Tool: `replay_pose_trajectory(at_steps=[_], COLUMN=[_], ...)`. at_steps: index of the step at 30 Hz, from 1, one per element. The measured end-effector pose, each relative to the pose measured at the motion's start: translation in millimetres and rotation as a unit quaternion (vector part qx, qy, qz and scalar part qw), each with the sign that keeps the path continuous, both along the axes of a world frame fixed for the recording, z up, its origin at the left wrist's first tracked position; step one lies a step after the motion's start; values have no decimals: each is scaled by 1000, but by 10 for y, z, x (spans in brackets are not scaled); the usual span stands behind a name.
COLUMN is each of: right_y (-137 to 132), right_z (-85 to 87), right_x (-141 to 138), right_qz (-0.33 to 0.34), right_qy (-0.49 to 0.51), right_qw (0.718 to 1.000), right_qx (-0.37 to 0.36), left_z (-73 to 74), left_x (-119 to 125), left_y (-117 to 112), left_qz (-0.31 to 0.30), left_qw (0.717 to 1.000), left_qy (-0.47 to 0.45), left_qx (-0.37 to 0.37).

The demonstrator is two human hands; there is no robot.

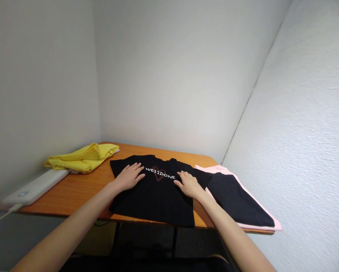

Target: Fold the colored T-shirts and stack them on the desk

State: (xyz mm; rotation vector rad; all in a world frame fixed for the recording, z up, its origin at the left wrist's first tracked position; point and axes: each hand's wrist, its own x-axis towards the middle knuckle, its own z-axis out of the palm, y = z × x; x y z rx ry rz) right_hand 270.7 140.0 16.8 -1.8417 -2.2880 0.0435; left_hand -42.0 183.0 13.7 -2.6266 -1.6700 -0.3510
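Note:
A black T-shirt (155, 200) lies spread front side up on the table, its collar toward the back wall and its hem at the front edge. Across its chest runs white lettering over a red heart outline. My left hand (129, 176) rests on the left side of the chest, fingers stretched out. On the other side, my right hand (188, 184) lies on the shirt with its fingers apart, just beside the end of the lettering. Neither hand grips the cloth.
At the right lie a folded black garment (240, 200) and a pink one (277, 223) beneath it. A yellow folded garment (87, 156) sits at the back left, near a white power bank (34, 188) with a cable. Walls border the wooden table (70, 196).

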Motion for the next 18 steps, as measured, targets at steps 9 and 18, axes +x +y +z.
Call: replay_pose_trajectory(at_steps=[9,18], right_y=[226,985], right_z=[-237,96], right_x=[137,-380], right_qz=[-19,-12], right_qy=[-21,23], right_qw=[989,999], right_qx=[-142,48], left_z=[-63,99], left_x=[-142,461], left_y=[-72,576], left_qz=[128,62], left_qw=[985,996], left_qy=[86,61], left_qx=[-76,-4])
